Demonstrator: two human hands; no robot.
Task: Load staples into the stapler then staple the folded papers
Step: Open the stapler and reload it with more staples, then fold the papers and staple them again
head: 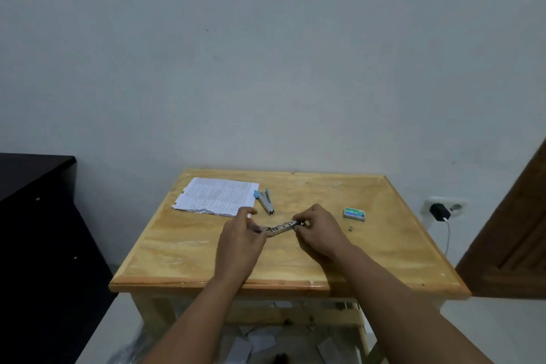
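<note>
Both hands are on the silver stapler point(280, 227) in the middle of the desk point(206, 257). The left hand point(240, 238) holds its near end. The right hand point(317, 229) pinches its far end, probably to push staples in while it lies open. The folded papers point(217, 195) wait behind the stapler, with a blue stapler point(265, 200) beside them. The staple box point(354, 213) sits right of the stapler, close enough to reach, and a small staple strip point(350, 228) lies near it.
</note>
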